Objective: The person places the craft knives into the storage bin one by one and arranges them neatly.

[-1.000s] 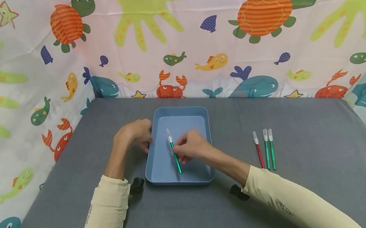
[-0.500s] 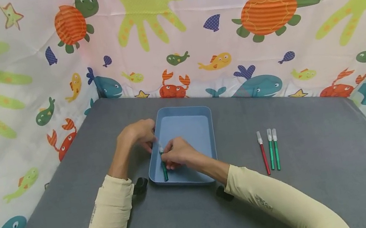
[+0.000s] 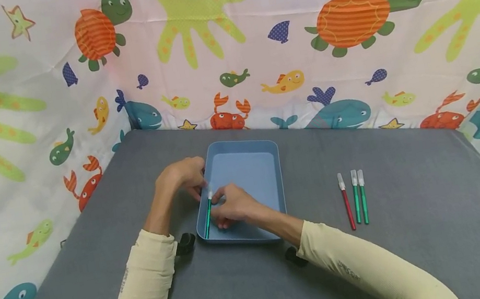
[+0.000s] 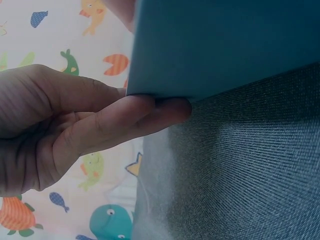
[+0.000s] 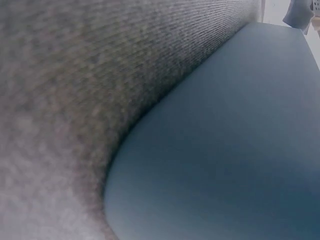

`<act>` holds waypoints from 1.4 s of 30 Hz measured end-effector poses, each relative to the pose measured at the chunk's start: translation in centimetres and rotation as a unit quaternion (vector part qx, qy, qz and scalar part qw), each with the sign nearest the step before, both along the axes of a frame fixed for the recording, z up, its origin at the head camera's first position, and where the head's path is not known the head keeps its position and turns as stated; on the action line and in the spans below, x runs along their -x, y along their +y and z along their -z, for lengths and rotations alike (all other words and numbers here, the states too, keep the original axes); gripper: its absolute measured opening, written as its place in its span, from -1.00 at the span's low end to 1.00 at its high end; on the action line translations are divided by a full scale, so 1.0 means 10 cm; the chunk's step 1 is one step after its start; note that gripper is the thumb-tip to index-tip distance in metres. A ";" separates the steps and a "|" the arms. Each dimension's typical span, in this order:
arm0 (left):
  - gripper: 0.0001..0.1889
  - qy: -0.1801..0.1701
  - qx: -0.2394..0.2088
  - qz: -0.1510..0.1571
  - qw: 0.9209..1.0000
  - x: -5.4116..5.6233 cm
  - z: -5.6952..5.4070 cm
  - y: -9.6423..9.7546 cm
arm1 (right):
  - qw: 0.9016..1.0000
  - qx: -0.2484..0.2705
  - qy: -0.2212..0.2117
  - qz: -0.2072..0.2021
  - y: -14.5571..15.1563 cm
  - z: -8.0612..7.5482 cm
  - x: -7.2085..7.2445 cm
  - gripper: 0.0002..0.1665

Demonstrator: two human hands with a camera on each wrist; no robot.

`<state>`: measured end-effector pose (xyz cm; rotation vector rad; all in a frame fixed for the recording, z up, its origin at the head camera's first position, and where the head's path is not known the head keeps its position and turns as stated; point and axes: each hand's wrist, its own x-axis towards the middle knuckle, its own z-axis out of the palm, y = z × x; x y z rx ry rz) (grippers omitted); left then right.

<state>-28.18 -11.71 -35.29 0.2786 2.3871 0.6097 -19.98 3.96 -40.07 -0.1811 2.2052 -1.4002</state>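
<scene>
A blue tray (image 3: 243,170) stands on the grey table. My left hand (image 3: 184,174) grips its left wall; in the left wrist view the thumb and fingers of this hand (image 4: 75,110) pinch the tray side (image 4: 200,45). Inside the tray, a green craft knife (image 3: 208,217) with a clear cap lies slanted along the left wall. My right hand (image 3: 235,206) is low in the tray just right of it, thumb and forefinger apart, fingertips right beside the knife. The right wrist view shows only the tray's outer wall (image 5: 215,140) and the cloth, no fingers.
To the right of the tray, a red craft knife (image 3: 347,203) and two green craft knives (image 3: 356,199) lie side by side on the grey tablecloth (image 3: 421,204). A curtain (image 3: 239,28) printed with sea animals rises behind the table and at both sides.
My right hand has carried the green craft knife leftward to the tray's left wall; the knife now lies slanted there and the fingers have parted from it. My left hand has kept its grip.
</scene>
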 end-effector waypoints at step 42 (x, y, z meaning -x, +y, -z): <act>-0.53 -0.003 0.000 -0.002 1.000 -0.02 -0.02 0.05 | 0.974 -0.095 0.147 0.144 2.08 -0.56 -0.34 -0.61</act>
